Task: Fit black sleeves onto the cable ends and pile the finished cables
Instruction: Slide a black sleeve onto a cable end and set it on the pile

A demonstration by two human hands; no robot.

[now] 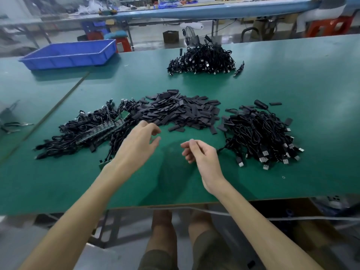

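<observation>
Hands empty: your left hand (pixel 139 142) spread loosely above surface (pixel 175 182), right hand (pixel 200 154) half-curled; fingertips blurred. Sleeve heap (pixel 181 112) partly covered left cable pile (pixel 87 131).

A big green desk (pixel 292 78) fills most of the view. A thin line runs across its top on the left side. A blue plastic tray (pixel 70 53) sits on the far left part of the desk. Behind the desk the floor (pixel 148 38) is grey and shiny. A brown cardboard box (pixel 170 36) and a small black fan (pixel 190 36) stand there. A long blue bench (pixel 214 11) crosses the back of the room, with blurry things on top. Red stools (pixel 329 26) stand at the far right, and another red stool (pixel 122 43) sits near the tray. The light is soft and even.
</observation>
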